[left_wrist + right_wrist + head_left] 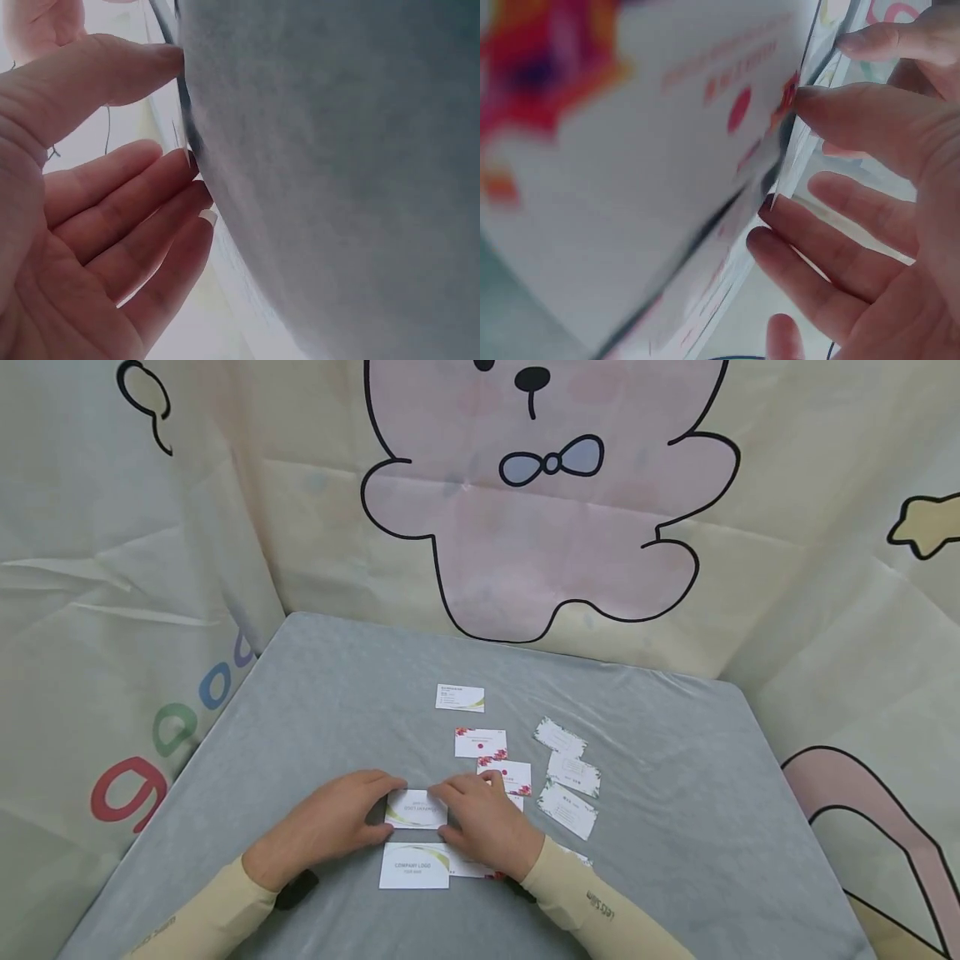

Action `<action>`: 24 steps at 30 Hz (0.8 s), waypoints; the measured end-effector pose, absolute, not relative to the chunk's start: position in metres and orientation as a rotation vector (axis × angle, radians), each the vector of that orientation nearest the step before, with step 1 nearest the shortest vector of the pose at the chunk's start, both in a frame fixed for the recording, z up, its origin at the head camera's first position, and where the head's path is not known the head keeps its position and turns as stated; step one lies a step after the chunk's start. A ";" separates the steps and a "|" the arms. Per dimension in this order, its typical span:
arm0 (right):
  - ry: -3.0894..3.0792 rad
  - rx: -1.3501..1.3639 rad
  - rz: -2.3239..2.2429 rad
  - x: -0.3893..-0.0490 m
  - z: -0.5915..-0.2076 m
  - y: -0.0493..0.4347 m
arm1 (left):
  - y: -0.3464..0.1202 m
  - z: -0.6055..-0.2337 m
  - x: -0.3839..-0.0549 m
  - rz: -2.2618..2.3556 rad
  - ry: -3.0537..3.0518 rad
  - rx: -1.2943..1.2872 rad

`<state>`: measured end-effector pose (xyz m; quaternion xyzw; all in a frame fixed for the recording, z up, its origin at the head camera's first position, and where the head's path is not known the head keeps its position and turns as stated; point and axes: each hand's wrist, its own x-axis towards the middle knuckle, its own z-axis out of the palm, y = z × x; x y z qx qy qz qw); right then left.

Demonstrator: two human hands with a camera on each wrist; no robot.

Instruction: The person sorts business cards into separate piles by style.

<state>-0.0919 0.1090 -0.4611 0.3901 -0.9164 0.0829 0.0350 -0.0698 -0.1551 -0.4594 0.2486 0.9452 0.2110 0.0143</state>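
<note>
A white business card [416, 810] with a yellow-green curve and upside-down "COMPANY LOGO" lettering lies between the two hands. My left hand [341, 814] touches its left edge, thumb near the front corner and index finger near the back one. At the right edge, the thumb and index finger of my right hand [487, 827] rest in the same way. In both wrist views the fingers are only slightly bent and meet the tabletop. Just in front lies a second logo card [414, 868], upright to me, overlapping a red-flowered card [468, 867] partly hidden by the right hand.
Red-flowered cards [480, 743] overlap behind the right hand. Several leaf-bordered cards [567, 810] lie to its right, one partly hidden by the wrist. Another yellow-green card [460, 698] lies farther back. Grey cloth covers the table [337, 693]; printed curtains [315, 527] surround it.
</note>
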 end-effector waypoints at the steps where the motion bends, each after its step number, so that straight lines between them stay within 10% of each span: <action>1: -2.807 1.198 0.250 -0.094 -0.460 0.110 | -0.154 -0.459 -0.072 0.651 2.947 0.777; 24: -3.039 0.892 0.491 -0.241 -0.452 0.135 | -0.114 -0.451 -0.239 0.710 2.893 0.679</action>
